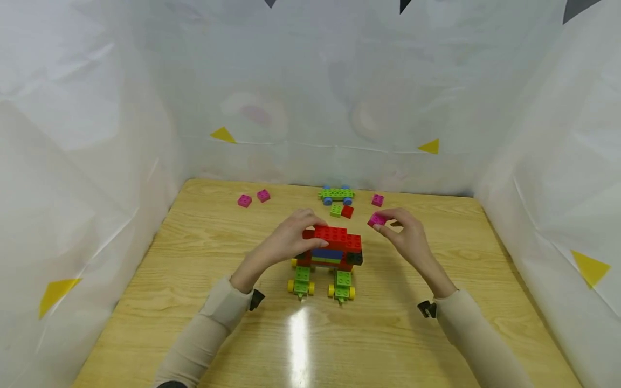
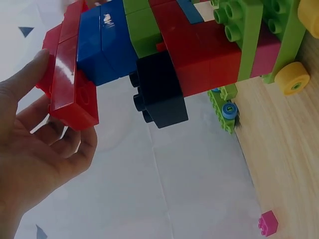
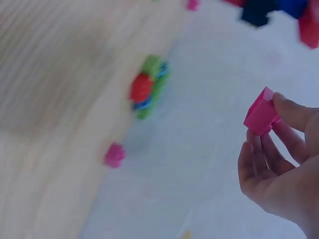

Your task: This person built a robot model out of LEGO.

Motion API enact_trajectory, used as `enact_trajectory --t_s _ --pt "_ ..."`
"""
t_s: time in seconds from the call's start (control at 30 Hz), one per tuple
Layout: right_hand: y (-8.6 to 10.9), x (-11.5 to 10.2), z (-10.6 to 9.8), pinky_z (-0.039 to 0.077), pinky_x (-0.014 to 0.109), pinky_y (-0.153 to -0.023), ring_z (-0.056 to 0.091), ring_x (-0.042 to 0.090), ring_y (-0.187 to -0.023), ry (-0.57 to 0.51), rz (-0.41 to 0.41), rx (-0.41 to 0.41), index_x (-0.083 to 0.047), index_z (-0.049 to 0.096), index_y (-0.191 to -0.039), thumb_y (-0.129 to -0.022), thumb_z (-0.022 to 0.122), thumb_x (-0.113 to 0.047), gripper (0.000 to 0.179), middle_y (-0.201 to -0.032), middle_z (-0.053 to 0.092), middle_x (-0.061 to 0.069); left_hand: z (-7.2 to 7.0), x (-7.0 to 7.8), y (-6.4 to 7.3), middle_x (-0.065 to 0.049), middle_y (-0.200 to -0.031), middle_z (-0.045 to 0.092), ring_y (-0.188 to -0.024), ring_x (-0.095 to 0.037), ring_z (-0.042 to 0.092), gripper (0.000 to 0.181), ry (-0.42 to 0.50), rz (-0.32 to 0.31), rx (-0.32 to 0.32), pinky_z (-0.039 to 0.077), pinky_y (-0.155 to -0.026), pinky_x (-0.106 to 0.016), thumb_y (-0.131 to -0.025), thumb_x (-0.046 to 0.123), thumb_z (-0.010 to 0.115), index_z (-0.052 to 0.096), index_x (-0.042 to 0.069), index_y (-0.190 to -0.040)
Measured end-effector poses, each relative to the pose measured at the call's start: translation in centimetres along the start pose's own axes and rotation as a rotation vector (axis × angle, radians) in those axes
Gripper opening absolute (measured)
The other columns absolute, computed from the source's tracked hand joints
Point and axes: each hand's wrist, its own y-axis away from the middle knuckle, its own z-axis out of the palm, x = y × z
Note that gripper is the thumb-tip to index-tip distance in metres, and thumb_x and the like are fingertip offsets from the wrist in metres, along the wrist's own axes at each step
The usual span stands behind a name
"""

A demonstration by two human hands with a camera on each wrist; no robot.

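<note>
The left hand (image 1: 293, 237) gripped the model (image 1: 327, 254) at its top, the thumb on the near face of the red blocks (image 1: 331, 234) and the other fingers behind them. The model stood upright near the middle of the tabletop (image 1: 204, 237), on two green bases with yellow wheels. Blue and green layers showed beneath its red top, and a black block (image 1: 356, 258) jutted from its right side.

The right hand (image 1: 407, 234) pinched a pink block (image 1: 376, 220) between thumb and fingers, to the right of the model and apart from it. In the right wrist view, the block's hollow side showed.

Beyond the model, near the far edge, stood a green car (image 1: 337, 194) with blue wheels. A small green block (image 1: 336, 210) and a small red block (image 1: 347, 211) lay side by side just in front of it. One loose pink block (image 1: 378, 200) lay to the right of the car; two more pink blocks (image 1: 245, 201) lay near each other, well to its left. A white sheet (image 1: 310, 97) rose behind the tabletop, marked with yellow triangles (image 1: 429, 146).
</note>
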Motion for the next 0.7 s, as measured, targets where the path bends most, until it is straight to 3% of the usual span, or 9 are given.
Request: enact_trajectory --t_s 0.13,0.27,0.37,0.53,0.7 --pt "0.6 -3.7 -1.1 0.049 0.031 -0.083 0.058 0.014 -0.1 -0.081 -0.102 -0.006 -0.015 0.07 -0.115 -0.084 0.075 -0.012 0.032 -0.11 0.066 -0.001 -0.1 0.0 -0.1 -0.005 -0.103 0.058 -0.097 -0.022 0.054 0.031 -0.009 0.019 -0.001 0.046 -0.084 -0.035 -0.089 0.025 0.071 0.064 0.005 -0.111" --pt "1.2 -5.7 -1.7 0.048 0.024 -0.082 0.058 0.015 -0.1 -0.121 -0.189 -0.052 -0.012 0.07 -0.112 -0.078 0.078 -0.003 0.036 -0.111 0.066 0.001 0.0 -0.1 -0.2 -0.004 -0.101 0.057 -0.096 -0.023 0.054 0.029 -0.006 0.029 -0.006 0.046 -0.084 -0.034 -0.089 0.025 0.07 0.064 0.005 -0.11" --pt "1.6 -6.4 -1.9 0.048 0.023 -0.084 0.059 0.017 -0.101 -0.111 -0.197 -0.092 -0.009 0.07 -0.112 -0.076 0.079 -0.001 0.038 -0.112 0.065 0.004 0.0 -0.1 -0.1 -0.003 -0.1 0.056 -0.095 -0.021 0.053 0.028 0.0 0.035 -0.005 0.046 -0.084 -0.034 -0.089 0.024 0.07 0.063 0.005 -0.109" --pt "1.7 -6.8 -1.9 0.05 0.034 -0.085 0.06 0.017 -0.1 -0.106 -0.214 -0.134 -0.008 0.07 -0.112 -0.077 0.078 0.0 0.037 -0.112 0.065 0.004 0.0 -0.2 0.0 -0.003 -0.101 0.056 -0.095 -0.019 0.052 0.027 0.022 0.039 0.004 0.046 -0.084 -0.036 -0.089 0.023 0.07 0.063 0.005 -0.108" --pt "1.5 -6.8 -1.9 0.048 0.027 -0.088 0.059 0.016 -0.103 -0.104 -0.23 -0.174 -0.011 0.07 -0.113 -0.079 0.078 -0.004 0.036 -0.113 0.065 0.001 0.1 -0.4 0.0 -0.005 -0.104 0.056 -0.099 -0.02 0.054 0.029 0.029 0.033 0.002 0.046 -0.088 -0.038 -0.09 0.024 0.07 0.062 0.005 -0.11"
